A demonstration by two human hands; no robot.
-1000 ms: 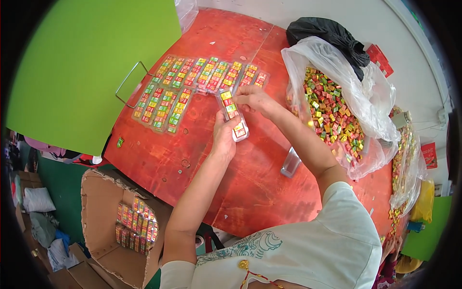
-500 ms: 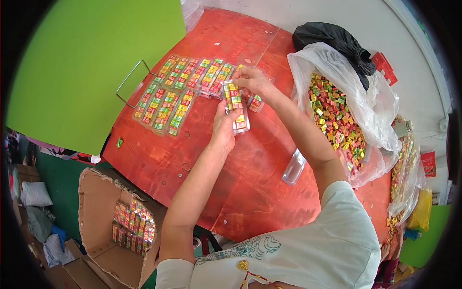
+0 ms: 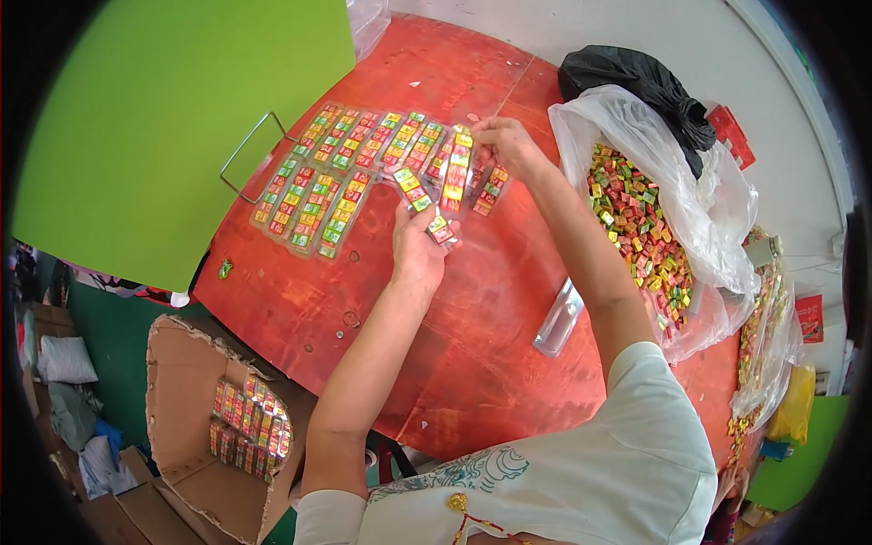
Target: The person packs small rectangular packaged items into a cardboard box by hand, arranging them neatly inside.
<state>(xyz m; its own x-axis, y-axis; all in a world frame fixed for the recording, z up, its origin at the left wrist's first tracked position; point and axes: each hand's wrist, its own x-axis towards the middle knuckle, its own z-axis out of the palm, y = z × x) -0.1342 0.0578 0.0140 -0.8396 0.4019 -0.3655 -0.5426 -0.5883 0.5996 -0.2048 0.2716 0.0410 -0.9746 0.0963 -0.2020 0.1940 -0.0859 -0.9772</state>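
Observation:
My left hand [image 3: 420, 247] is closed on the lower end of a clear plastic pack [image 3: 413, 189] holding a row of red, yellow and green wrapped cubes. Its fingers partly cover the row. My right hand [image 3: 510, 145] pinches the top edge of a second clear strip pack [image 3: 458, 163] of yellow and red cubes, tilted beside the first. The two packs meet near my left fingers; whether they are joined I cannot tell. Behind them on the red table lie several filled packs [image 3: 341, 211] in rows, and another pack [image 3: 490, 191] is just right of my hands.
A clear bag [image 3: 718, 204] of loose wrapped cubes [image 3: 636, 232] sits at right, with a black bag [image 3: 636, 86] behind. An empty clear tray [image 3: 559, 320] lies nearer. A green panel [image 3: 182, 127] with a metal handle borders the left. Below stands a cardboard box [image 3: 182, 372] containing packs.
The single pack held between both hands now shows as two strips spread apart. My right hand has moved right, and the left strip has tilted leftward.

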